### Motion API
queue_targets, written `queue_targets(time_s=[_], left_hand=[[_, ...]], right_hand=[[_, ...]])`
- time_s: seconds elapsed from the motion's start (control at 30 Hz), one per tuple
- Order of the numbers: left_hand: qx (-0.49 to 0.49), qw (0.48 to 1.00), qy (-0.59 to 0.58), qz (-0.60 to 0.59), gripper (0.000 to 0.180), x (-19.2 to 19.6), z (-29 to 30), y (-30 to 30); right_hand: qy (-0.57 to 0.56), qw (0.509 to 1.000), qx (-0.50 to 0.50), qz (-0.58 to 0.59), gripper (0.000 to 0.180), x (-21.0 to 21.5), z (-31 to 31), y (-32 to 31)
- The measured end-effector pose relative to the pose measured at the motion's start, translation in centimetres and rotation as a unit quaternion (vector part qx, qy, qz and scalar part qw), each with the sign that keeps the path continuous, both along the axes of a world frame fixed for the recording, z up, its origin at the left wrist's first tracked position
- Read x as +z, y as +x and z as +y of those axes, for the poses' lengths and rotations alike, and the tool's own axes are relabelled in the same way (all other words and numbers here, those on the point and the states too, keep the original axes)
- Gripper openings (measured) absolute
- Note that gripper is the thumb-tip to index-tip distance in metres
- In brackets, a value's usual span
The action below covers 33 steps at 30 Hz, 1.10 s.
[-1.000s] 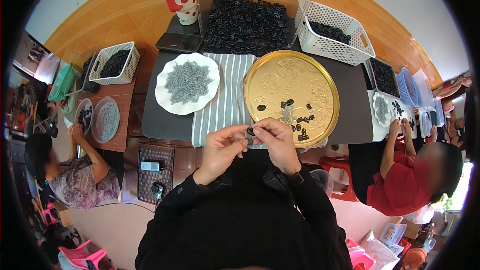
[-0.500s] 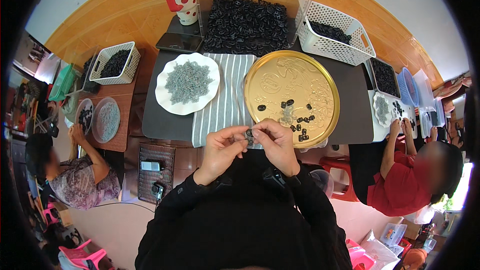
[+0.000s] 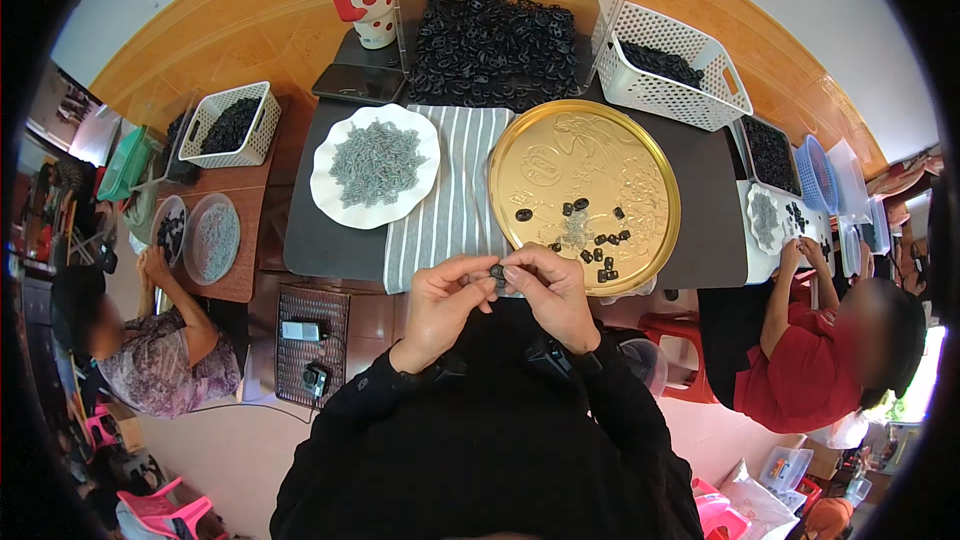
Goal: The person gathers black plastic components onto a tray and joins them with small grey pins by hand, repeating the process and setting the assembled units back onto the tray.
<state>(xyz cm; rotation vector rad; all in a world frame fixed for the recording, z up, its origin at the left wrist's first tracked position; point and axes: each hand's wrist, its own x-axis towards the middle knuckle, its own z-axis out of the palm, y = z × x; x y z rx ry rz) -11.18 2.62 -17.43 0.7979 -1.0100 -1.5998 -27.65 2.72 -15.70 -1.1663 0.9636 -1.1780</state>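
My left hand (image 3: 446, 302) and my right hand (image 3: 549, 290) meet above the table's front edge, thumbs and fingers pinched together. Between their fingertips is a small black plastic piece (image 3: 497, 273), partly covered by the fingers. Just beyond my right hand lies a round gold tray (image 3: 545, 145) with several small black pieces (image 3: 606, 240) in its nearer half. A striped grey and white cloth (image 3: 450, 165) stretches left of the tray. On its left edge stands a white wavy-rimmed plate (image 3: 326, 202) heaped with small grey-green metal-looking parts (image 3: 376, 164).
A big pile of black pieces (image 3: 490, 50) lies in a clear bin at the back. A white basket (image 3: 680, 100), a dark phone (image 3: 358, 85) and a spotted tumbler (image 3: 372, 0) stand beside it. Co-workers sit at side tables, one on the left (image 3: 165, 360), one on the right (image 3: 800, 370).
The black piece has turned slightly between my fingertips, and my fingers have shifted a little. Both hands stay in nearly the same place.
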Motion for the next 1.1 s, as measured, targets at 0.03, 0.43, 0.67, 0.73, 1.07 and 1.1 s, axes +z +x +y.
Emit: queue_targets(time_s=[0.03,0.43,0.67,0.73,1.07,1.1], left_hand=[[0.0,1.0,0.0,0.0,0.027,-0.1,0.0,0.0],[-0.008,0.999,-0.031,0.026,0.031,-0.5,0.2,0.1],[0.004,0.999,-0.042,0.019,0.028,-0.2,0.7,-0.4],[0.016,0.999,-0.045,0.014,0.027,-0.2,0.9,-0.6],[0.04,0.995,-0.097,-0.001,0.027,-0.3,1.4,-0.9],[0.039,0.995,-0.097,-0.001,0.026,-0.2,1.4,-0.8]], right_hand=[[-0.01,1.0,0.008,-0.012,0.01,0.1,0.0,0.0],[-0.178,0.977,-0.033,0.111,0.032,-0.9,0.6,0.2],[-0.223,0.967,-0.06,0.109,0.036,-1.4,1.1,0.5],[-0.239,0.96,-0.066,0.126,0.035,-1.6,1.1,0.5],[-0.268,0.944,-0.096,0.165,0.03,-0.7,1.7,0.8],[-0.268,0.944,-0.097,0.165,0.03,-0.7,1.7,0.9]])
